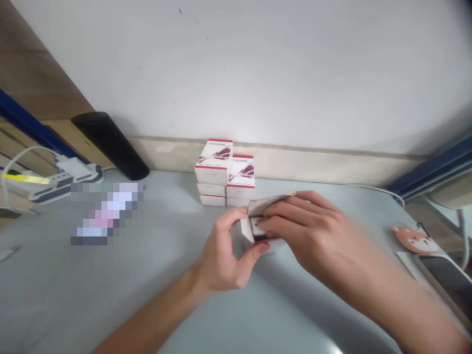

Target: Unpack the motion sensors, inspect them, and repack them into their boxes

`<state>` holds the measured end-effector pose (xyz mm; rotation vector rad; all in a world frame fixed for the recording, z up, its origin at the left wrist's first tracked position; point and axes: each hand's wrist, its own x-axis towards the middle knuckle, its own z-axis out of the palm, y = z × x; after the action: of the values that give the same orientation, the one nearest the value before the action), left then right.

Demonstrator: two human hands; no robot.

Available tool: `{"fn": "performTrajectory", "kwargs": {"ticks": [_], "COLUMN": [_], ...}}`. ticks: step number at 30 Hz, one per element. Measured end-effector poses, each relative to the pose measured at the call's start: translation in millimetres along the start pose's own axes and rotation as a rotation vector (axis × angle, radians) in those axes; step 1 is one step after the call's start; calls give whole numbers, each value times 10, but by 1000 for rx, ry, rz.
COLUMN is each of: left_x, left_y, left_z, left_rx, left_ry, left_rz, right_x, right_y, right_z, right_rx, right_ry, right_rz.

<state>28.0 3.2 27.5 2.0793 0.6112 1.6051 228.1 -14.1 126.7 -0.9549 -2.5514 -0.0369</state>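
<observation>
My left hand (223,255) grips a small white carton (254,223) from the left, thumb under it and fingers curled at its top edge. My right hand (311,231) lies over the carton from the right, fingertips pressed at its open end beside a raised flap. The carton rests on or just above the grey table (147,295); most of it is hidden by my fingers. Behind it, against the wall, stand stacked white boxes with red print (225,172), two piles side by side.
A black cylinder (110,145) leans at the back left beside a white power strip (62,179) with cables. A blurred-out item (105,214) lies left of centre. At the right edge are an orange animal-shaped item (415,239) and a phone (448,280).
</observation>
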Motion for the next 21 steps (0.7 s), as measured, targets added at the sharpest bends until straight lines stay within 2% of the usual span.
{"fn": "performTrajectory", "kwargs": {"ticks": [5,7,9,10,12,13,14,17,19,21], "left_x": [33,36,20,5,-27,-38,-44,-28,-6,7], "left_y": [7,1,-10,-16,-27,-30,-31,-26,-25,-30], "left_z": [-15,-17,-15,-13,-10,-11,-13,-28,-38,-43], "left_rx": [-29,-25,-3,13,55,78,97,107,80,65], "left_ry": [-28,-30,-25,-14,9,13,15,3,-21,-34], "left_rz": [14,26,25,22,11,3,-1,10,33,42], "right_x": [-44,-110,-202,-257,-384,-454,-528,-748,-860,-916], "right_y": [13,83,216,302,496,595,694,966,1124,1242], "right_z": [-8,12,67,113,247,331,422,687,798,820], "right_rx": [12,51,35,-6,-66,-89,-117,-173,-112,-5], "right_ry": [-5,114,325,426,472,407,290,15,-34,-43], "right_rz": [-43,-42,2,58,244,365,459,672,782,837]}}
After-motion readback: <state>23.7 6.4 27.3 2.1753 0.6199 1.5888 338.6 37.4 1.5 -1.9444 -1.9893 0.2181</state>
